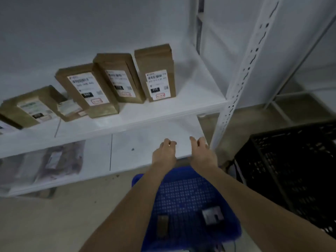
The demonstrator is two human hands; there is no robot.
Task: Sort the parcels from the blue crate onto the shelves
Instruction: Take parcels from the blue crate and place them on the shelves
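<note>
The blue crate (183, 193) sits on the floor under my forearms, with a small brown parcel (162, 227) and a small grey parcel (213, 215) on its mesh bottom. Several brown cardboard parcels (156, 73) with white labels stand along the upper white shelf (190, 99). My left hand (164, 151) and my right hand (201, 151) reach side by side over the front right corner of the lower white shelf (145, 144). Both hold nothing, with loosely curled fingers.
A black plastic crate (291, 168) stands on the floor to the right. The perforated white shelf post (241, 73) rises just right of my hands. Clear-bagged parcels (49, 160) lie on the left of the lower shelf. Another shelf unit (300, 106) stands behind.
</note>
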